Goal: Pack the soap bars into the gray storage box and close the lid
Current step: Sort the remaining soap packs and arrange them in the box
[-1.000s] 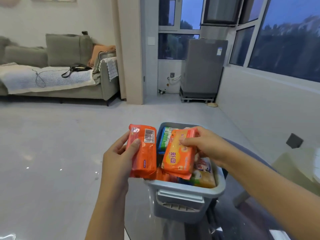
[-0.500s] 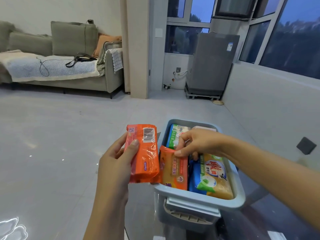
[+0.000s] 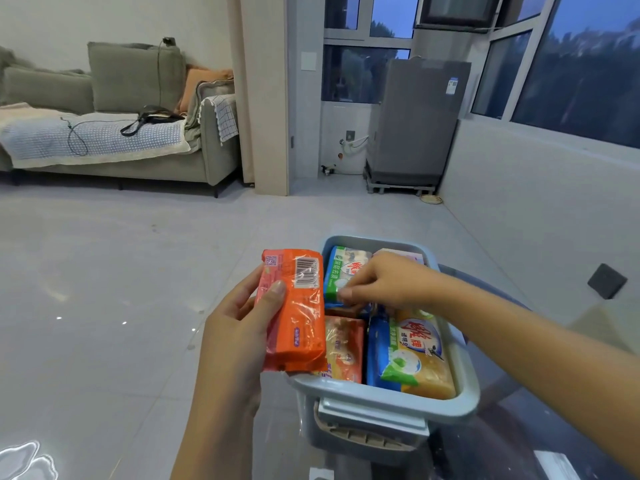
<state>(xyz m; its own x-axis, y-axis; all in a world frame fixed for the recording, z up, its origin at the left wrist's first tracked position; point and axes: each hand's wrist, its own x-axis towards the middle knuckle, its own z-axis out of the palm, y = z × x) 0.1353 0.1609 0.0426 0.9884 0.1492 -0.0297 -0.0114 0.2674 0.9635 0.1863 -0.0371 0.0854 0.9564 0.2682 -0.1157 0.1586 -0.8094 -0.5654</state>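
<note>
Left hand [image 3: 239,327] grasps an orange soap bar [image 3: 294,310] at frame centre, beside the gray storage box [image 3: 467,372]. Right hand [image 3: 384,282] pinches a green-wrapped bar [image 3: 337,271] inside. Suggest: shift it back, slot the orange bar flat below the rim.

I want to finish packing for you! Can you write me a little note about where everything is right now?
Left hand: holding an orange soap bar beside the gray box, not packed yet.
Right hand: fingers down inside the box among the soaps; grip unclear.
Done: several soaps lie in the box, including a yellow soap and a green soap.
Left: put the orange bar in, then close the lid, which isn't in view.
</note>
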